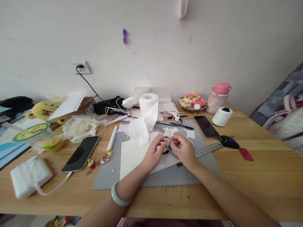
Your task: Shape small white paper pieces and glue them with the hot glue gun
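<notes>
Over the middle of a grey cutting mat (106,176), both hands meet fingertip to fingertip. My right hand (184,150) pinches a thin grey curved band (174,154), which bends down below its fingers. My left hand (153,153), with a pale bangle (118,196) on its wrist, is curled with thumb and fingers close together at the band's upper end; what it grips is too small to make out. White sheets of paper (132,160) lie beneath the hands. A small dark piece (180,164) rests under the right hand.
Behind the hands stands a paper roll (148,105), its loose end (139,130) trailing forward. A steel ruler (209,149), keys (229,142), a thread spool (222,116) and a phone (206,126) lie right. Left are another phone (81,154), a white pen (112,138) and a drink cup (52,143).
</notes>
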Motion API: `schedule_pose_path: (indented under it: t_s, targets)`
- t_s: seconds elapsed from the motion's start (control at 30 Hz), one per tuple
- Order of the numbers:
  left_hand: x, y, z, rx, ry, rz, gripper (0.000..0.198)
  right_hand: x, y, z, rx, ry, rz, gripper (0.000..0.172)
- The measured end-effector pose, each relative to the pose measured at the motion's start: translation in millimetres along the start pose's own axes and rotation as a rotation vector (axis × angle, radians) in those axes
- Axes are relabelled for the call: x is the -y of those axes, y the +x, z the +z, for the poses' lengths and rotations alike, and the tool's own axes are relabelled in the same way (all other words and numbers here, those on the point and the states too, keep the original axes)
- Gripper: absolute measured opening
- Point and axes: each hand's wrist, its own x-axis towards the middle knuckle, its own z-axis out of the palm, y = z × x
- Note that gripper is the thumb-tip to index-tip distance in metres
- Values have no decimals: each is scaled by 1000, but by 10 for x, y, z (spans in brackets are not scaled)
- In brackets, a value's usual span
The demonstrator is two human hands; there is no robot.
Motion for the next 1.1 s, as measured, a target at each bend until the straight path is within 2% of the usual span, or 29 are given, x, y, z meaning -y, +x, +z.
schedule_pose_path:
  t_s: [0.23, 0.43, 0.53, 0.8, 1.1]
  targets:
    - [50, -5, 15, -41, 57, 85, 6, 16, -16, 10, 46, -33, -30, 6]
    - [20, -11, -17, 18, 161, 153, 19, 10, -19, 13, 55, -53, -26, 6]
    - [19, -14, -32, 0, 183, 169, 26, 27, -19, 14, 65, -60, -23, 6]
    - [18, 10, -47, -52, 166, 135, 21, 32, -17, 10, 78, -63, -3, 6]
    - [29, 6, -40, -102, 110, 29, 28, 46, -11, 3, 134, -34, 34, 8]
